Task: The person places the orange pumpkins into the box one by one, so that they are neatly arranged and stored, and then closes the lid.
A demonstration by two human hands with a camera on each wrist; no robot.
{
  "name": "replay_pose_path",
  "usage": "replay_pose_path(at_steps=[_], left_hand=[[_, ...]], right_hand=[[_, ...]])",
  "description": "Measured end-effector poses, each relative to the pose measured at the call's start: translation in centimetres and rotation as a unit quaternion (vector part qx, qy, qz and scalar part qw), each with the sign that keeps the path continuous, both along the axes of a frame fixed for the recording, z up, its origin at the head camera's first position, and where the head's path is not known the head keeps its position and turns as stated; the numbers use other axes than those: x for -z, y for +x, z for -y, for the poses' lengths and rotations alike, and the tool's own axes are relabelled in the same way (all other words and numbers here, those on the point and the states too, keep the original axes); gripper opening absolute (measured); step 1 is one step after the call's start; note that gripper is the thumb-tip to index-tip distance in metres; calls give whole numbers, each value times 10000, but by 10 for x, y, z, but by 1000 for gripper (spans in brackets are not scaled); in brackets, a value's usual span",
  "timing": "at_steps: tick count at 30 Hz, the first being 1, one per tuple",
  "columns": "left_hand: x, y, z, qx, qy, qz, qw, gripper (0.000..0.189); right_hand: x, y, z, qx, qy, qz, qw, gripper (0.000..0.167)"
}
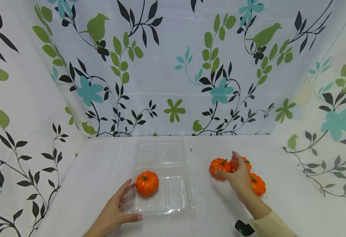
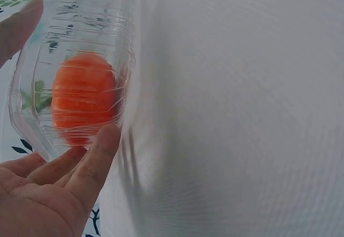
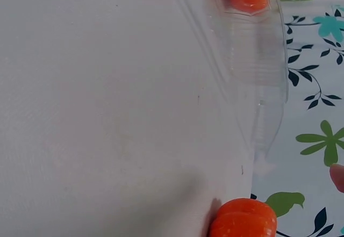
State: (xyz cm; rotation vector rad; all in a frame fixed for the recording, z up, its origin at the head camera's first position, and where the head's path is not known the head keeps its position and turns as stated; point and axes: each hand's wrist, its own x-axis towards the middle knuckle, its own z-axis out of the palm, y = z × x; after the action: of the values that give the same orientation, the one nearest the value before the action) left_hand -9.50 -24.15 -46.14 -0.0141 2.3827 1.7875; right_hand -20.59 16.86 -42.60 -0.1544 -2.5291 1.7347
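A clear plastic clamshell container (image 1: 173, 210) lies with its lid (image 1: 161, 153) folded back on the table. In its left part sits a small orange toy pumpkin (image 1: 147, 183), which also shows through the plastic wall in the left wrist view. My left hand (image 1: 116, 205) rests against the container's left side, fingers spread and fairly straight. On the right, my right hand (image 1: 239, 177) is over three more pumpkins, its thumb in front of the left pumpkin (image 1: 219, 167) and its fingers above the back pumpkin (image 1: 245, 163). The third pumpkin (image 1: 258, 185) is partly behind the hand.
A white cloth covers the table (image 1: 99, 171). Patterned curtains (image 1: 167, 65) with leaves and birds stand behind and at both sides. A dark object (image 1: 244, 227) is by the right sleeve. Small specks lie near the container's lid.
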Motion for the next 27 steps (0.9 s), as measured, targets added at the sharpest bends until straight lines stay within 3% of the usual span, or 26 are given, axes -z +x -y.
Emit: replay_pose_path(at_steps=[11,20,27], left_hand=[[-3,2,-1,-10,-11,10,10000,119],[-1,2,-1,-36,-20,18,10000,119],[1,1,0,-89,-41,70,9999,119]], right_hand=[[19,-1,-3,-176,42,304,9994,106],[27,-5,-3,-368,657,748,9944,105],[34,-8,-2,-424,632,603,9953,100]])
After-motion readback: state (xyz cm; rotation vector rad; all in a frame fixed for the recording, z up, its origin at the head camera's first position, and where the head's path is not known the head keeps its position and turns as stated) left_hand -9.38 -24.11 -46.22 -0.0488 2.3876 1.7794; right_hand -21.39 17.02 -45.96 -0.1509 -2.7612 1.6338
